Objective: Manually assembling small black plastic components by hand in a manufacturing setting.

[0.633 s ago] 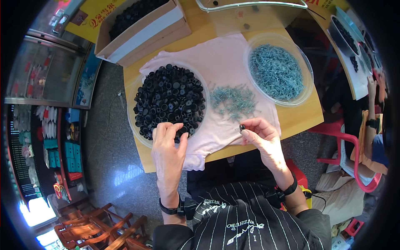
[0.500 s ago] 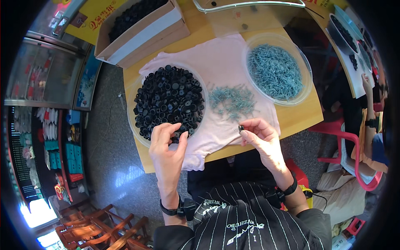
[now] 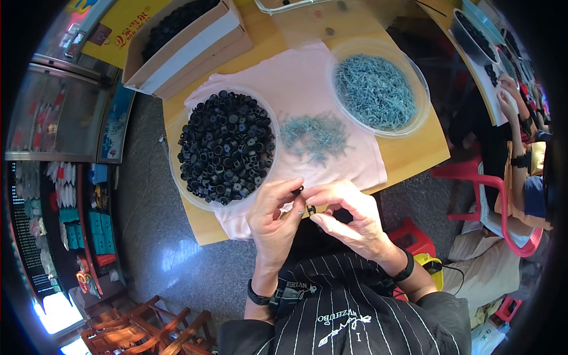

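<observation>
My left hand (image 3: 273, 223) pinches a small black plastic cap (image 3: 297, 190) between its fingertips. Right beside it, my right hand (image 3: 354, 220) is closed on another small black cap (image 3: 312, 209); a thin silvery tip, perhaps a screw, shows at its left side. Both hands meet at the near edge of the table, in front of my apron. To their upper left stands a clear round tub (image 3: 273, 118) heaped with black caps (image 3: 228, 145). A loose pile of screws (image 3: 316, 137) lies on the pale pink cloth (image 3: 299, 74) just beyond my hands.
A round clear tub (image 3: 427, 97) of bluish-silver screws (image 3: 376, 92) stands at the far right of the yellow table (image 3: 414, 157). An open cardboard box (image 3: 195, 53) with black parts sits far left. A red plastic stool (image 3: 503, 201) and a co-worker's arm (image 3: 513, 121) are on the right.
My left hand has left the tub's near rim and moved right with a black cap. My right hand has come left and nearer to me, so the two now meet.
</observation>
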The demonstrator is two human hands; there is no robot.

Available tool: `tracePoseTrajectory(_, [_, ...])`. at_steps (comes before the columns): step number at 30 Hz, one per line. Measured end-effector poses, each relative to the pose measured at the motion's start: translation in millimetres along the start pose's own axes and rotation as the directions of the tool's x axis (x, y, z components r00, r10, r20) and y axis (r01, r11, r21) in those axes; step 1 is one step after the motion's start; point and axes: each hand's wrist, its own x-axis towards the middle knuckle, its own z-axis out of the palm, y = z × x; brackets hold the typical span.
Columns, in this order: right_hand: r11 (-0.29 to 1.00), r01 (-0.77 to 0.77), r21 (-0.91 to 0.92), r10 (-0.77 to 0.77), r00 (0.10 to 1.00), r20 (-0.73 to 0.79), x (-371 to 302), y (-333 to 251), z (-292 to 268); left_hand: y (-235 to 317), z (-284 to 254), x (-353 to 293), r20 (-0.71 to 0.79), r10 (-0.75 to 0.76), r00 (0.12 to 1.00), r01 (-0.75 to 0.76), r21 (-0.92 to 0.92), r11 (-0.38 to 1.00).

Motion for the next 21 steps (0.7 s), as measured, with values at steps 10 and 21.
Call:
tracePoseTrajectory(10, [0.898,-0.208,0.388,0.222,0.975,0.01,-6.0,3.5,-5.6,3.2,-1.5,-5.0,0.097,-0.037,0.995,0.048,-0.114,0.992])
tracePoseTrajectory(21, [0.619,-0.378,0.688,0.464,0.883,0.067,-3.4,10.9,-14.4,-0.7,4.9,-8.5,0.115,-0.231,0.966,0.258,-0.44,0.86])
